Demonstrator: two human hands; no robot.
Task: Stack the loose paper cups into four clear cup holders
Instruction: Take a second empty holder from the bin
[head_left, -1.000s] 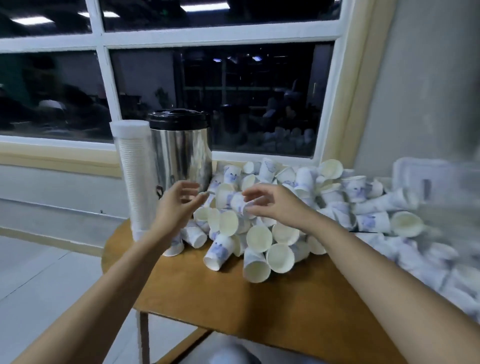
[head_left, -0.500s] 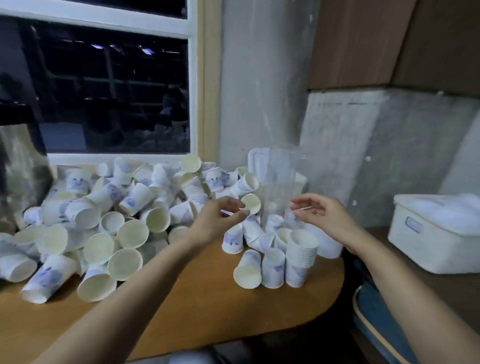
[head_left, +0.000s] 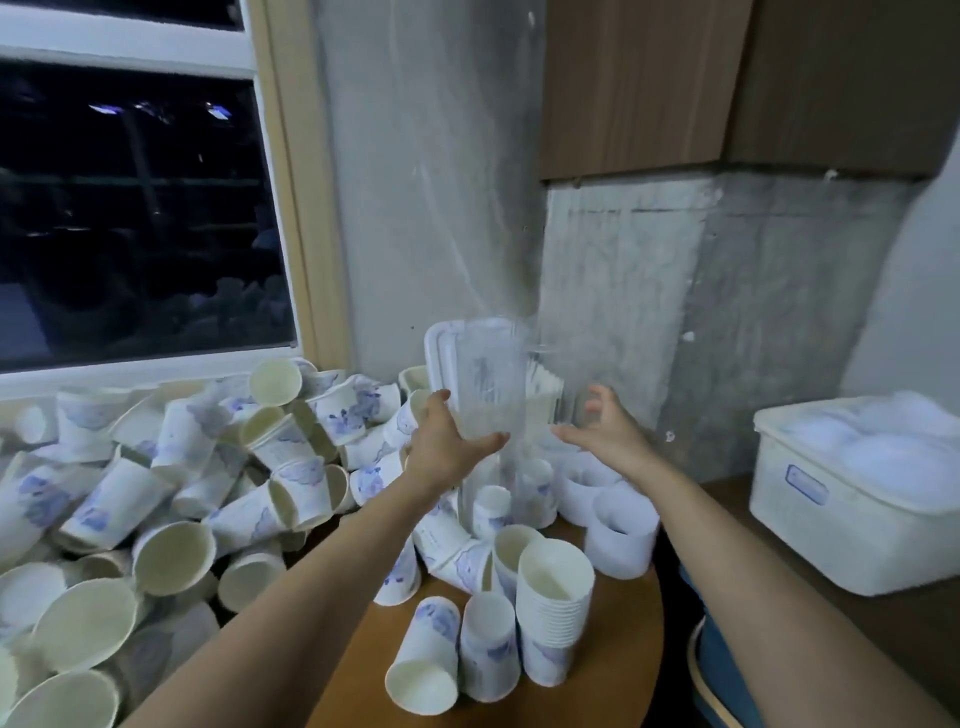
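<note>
The left hand (head_left: 447, 447) grips the clear cup holder (head_left: 485, 384) near its lower end. The thumb lies across the front and the fingers (head_left: 439, 400) curl round the left side. The holder is upright above the back of the table, in front of a white tray (head_left: 439, 343) leaning on the wall. Its upper part is smeared by motion blur, so its top cannot be made out. The right hand (head_left: 610, 431) is just beside the holder on the right, with its fingers spread and loosely curved. Whether it touches anything clear cannot be told. Half a second ago both hands were only reaching toward the holder, the left with fingertips drawn together. Now the left has closed round it, and both hands sit higher in view. Loose paper cups (head_left: 182, 467) lie heaped on the left of the round wooden table (head_left: 618, 665), most on their sides. Nearer the front edge stands a nested stack of cups (head_left: 553, 608), mouth up, with single cups just beside it. To the right, on a separate surface, sits a white lidded bin (head_left: 852, 509). Behind are a dark window (head_left: 130, 208), a bare concrete wall (head_left: 623, 312) and wood panelling (head_left: 639, 78) above.
</note>
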